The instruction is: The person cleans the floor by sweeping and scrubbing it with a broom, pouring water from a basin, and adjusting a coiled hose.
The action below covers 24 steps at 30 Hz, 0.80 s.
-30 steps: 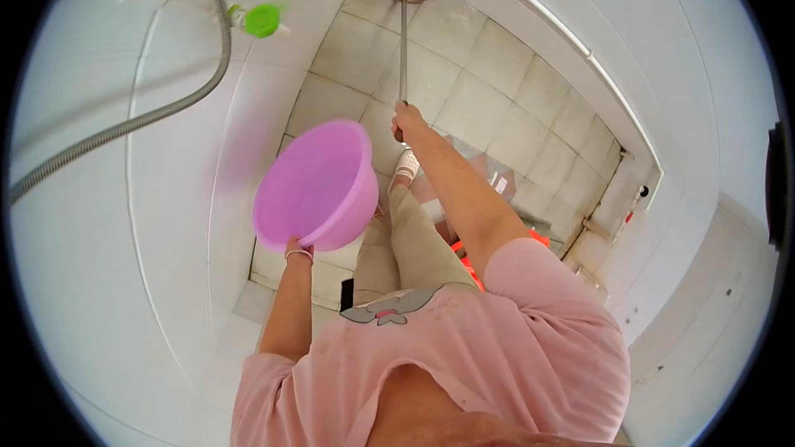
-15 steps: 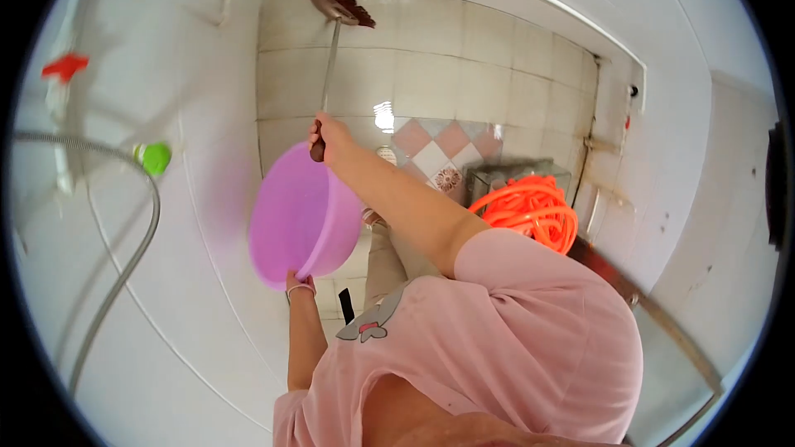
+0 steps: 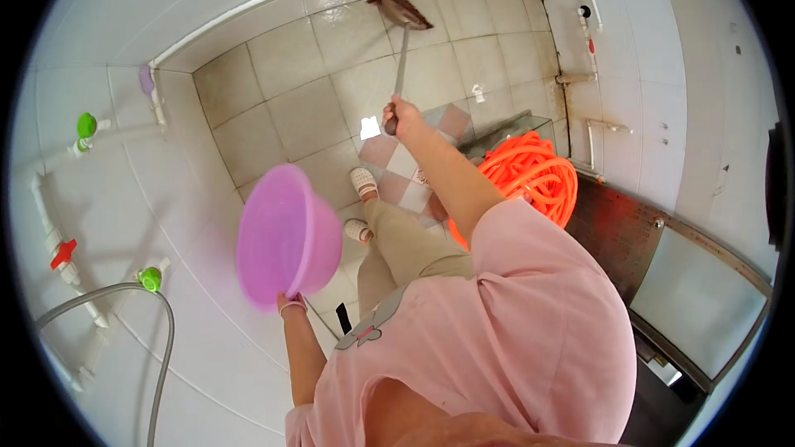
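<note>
My left hand [image 3: 291, 305] grips the near rim of a large purple plastic basin [image 3: 327, 240], which is tilted on its side with its mouth facing left. In my outstretched right hand [image 3: 403, 118] is the dark grip of a broom [image 3: 402, 62], fingers wrapped round it. Its reddish-brown bristle head [image 3: 403, 12] is at the far part of the tiled floor [image 3: 290, 120], near the back wall. The fingers of my left hand are partly hidden behind the rim.
A coiled orange hose [image 3: 530, 178] lies on the right beside a glass-sided box [image 3: 517, 131]. A metal-framed cabinet [image 3: 613, 223] stands nearer. White pipes with a red valve handle [image 3: 64, 254], a green tap [image 3: 150, 279] and a grey flexible hose [image 3: 166, 339] line the left wall.
My right hand and the broom have swung to the right across the floor. The basin has shifted slightly left and down. My view has turned, showing more floor and both shoes.
</note>
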Each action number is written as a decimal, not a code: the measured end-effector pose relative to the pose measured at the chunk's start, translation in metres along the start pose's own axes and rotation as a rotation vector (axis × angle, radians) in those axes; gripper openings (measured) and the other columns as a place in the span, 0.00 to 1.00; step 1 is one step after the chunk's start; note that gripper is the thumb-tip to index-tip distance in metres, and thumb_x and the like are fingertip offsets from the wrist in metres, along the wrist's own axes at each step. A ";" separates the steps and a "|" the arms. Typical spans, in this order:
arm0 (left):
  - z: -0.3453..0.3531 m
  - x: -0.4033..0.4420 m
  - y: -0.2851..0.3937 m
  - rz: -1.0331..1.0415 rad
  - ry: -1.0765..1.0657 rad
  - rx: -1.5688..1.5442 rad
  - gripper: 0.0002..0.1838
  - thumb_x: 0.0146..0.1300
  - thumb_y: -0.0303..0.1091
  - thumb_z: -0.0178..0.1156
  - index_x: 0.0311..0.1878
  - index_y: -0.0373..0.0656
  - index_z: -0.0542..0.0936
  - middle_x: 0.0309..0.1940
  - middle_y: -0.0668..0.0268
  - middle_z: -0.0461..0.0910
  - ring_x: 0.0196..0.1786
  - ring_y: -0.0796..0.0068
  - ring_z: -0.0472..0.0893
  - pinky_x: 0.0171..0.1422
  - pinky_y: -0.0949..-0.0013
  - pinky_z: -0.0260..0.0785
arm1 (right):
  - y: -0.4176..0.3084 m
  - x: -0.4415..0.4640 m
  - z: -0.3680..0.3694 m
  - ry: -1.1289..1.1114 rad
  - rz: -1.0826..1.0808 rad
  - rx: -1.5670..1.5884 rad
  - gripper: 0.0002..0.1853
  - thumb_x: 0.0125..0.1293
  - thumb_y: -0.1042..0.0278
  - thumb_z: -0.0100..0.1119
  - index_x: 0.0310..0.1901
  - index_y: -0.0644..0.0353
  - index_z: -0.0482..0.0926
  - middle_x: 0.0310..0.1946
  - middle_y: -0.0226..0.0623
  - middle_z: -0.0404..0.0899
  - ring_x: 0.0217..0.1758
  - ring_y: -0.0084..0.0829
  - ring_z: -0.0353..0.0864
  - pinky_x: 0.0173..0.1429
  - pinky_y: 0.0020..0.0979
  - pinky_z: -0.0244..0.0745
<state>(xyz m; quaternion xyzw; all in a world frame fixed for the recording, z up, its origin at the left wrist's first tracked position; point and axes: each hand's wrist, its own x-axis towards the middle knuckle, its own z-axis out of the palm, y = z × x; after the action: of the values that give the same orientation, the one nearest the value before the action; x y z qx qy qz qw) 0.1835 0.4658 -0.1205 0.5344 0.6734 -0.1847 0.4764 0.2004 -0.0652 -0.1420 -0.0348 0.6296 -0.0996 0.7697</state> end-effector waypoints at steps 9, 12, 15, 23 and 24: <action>0.086 -0.069 0.047 0.115 -0.068 0.113 0.09 0.47 0.36 0.51 0.23 0.41 0.67 0.17 0.69 0.68 0.17 0.79 0.69 0.23 0.80 0.70 | 0.039 -0.117 -0.097 0.114 0.117 -0.177 0.14 0.61 0.59 0.39 0.21 0.55 0.63 0.09 0.28 0.59 0.07 0.22 0.54 0.09 0.24 0.50; 0.117 -0.058 0.060 0.157 -0.121 0.130 0.09 0.47 0.37 0.51 0.21 0.42 0.67 0.17 0.70 0.67 0.18 0.79 0.69 0.24 0.80 0.70 | 0.038 -0.091 -0.120 -0.037 0.178 -0.105 0.12 0.60 0.63 0.40 0.20 0.54 0.64 0.09 0.29 0.60 0.07 0.22 0.56 0.09 0.25 0.50; 0.144 -0.046 0.078 0.195 -0.221 0.187 0.10 0.47 0.39 0.51 0.23 0.42 0.68 0.18 0.69 0.68 0.20 0.79 0.69 0.25 0.79 0.70 | -0.012 -0.018 -0.104 -0.011 0.145 0.138 0.12 0.59 0.64 0.43 0.20 0.56 0.62 0.11 0.27 0.62 0.07 0.20 0.58 0.08 0.20 0.53; 0.260 -0.002 0.120 0.190 -0.508 0.074 0.13 0.56 0.35 0.48 0.42 0.38 0.68 0.38 0.59 0.72 0.36 0.65 0.74 0.35 0.67 0.72 | -0.117 -0.030 -0.110 0.057 -0.117 -0.218 0.17 0.61 0.60 0.40 0.14 0.52 0.60 0.05 0.27 0.54 0.07 0.22 0.55 0.09 0.21 0.51; 0.274 0.044 0.124 0.167 -0.379 0.089 0.14 0.55 0.36 0.50 0.43 0.39 0.68 0.39 0.60 0.71 0.36 0.65 0.74 0.36 0.67 0.72 | -0.091 -0.068 -0.108 0.006 -0.151 -0.298 0.19 0.61 0.58 0.41 0.13 0.53 0.61 0.04 0.27 0.53 0.06 0.23 0.52 0.09 0.22 0.49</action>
<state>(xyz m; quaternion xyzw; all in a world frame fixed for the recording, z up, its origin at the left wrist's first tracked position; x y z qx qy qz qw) 0.4172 0.3265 -0.2560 0.5644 0.5164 -0.2712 0.5841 0.0724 -0.1331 -0.0827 -0.1955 0.6351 -0.0626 0.7446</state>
